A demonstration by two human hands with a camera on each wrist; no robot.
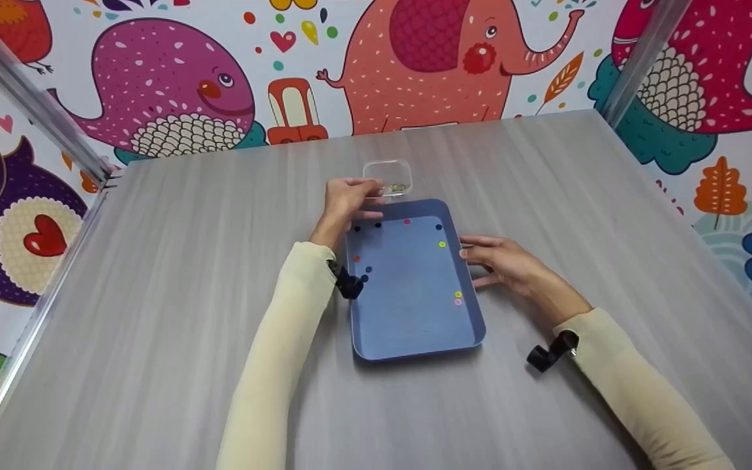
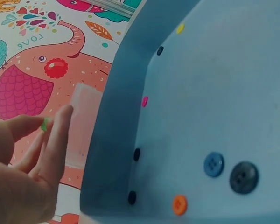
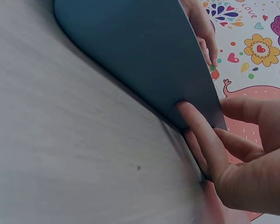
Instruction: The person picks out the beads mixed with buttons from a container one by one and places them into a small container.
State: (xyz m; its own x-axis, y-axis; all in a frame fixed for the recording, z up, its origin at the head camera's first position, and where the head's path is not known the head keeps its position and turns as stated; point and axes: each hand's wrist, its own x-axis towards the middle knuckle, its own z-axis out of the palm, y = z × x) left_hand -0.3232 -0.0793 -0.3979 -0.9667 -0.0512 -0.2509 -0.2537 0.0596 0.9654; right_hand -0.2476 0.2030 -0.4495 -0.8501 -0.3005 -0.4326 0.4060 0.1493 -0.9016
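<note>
My left hand [image 1: 348, 198] pinches a small green button [image 2: 45, 124] between thumb and fingertips, beyond the far left corner of the blue tray [image 1: 408, 326]. Next to those fingertips is a clear plastic box [image 1: 388, 171] with a few small greenish pieces [image 1: 397, 188] in it. Scattered in the tray are several buttons, among them an orange button [image 2: 179, 205], a blue button [image 2: 213, 164], a black button [image 2: 244, 177] and a pink button [image 1: 407, 221]. My right hand [image 1: 506, 261] rests against the tray's right wall, its fingers loosely extended at the rim and outer side.
The grey wood-grain table [image 1: 206, 261] carries the tray and the box. Printed animal panels [image 1: 173, 78] stand along its back and sides, with metal posts [image 1: 643, 59] at the corners. A black wrist camera [image 1: 552, 352] sits on each sleeve.
</note>
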